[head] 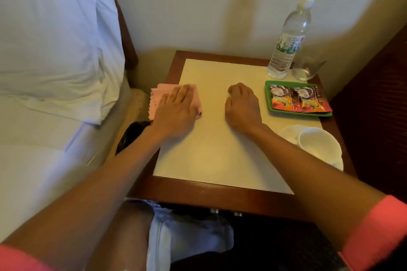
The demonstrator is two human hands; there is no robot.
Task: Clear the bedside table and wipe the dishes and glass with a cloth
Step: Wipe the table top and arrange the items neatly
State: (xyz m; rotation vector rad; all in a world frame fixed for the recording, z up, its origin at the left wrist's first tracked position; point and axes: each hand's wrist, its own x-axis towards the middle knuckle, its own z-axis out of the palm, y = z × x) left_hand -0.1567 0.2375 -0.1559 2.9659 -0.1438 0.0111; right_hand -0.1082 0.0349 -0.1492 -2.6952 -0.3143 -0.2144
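A folded pink cloth lies at the left edge of the bedside table. My left hand rests flat on the cloth, fingers spread. My right hand rests on the cream tabletop near the middle, fingers curled under, holding nothing. A white cup sits on a white saucer at the right front. An empty clear glass stands at the back right beside a plastic water bottle. A green tray holds two snack packets.
A bed with white pillows lies to the left. A dark object sits in the gap between bed and table. The wall is right behind the table. Dark furniture stands on the right.
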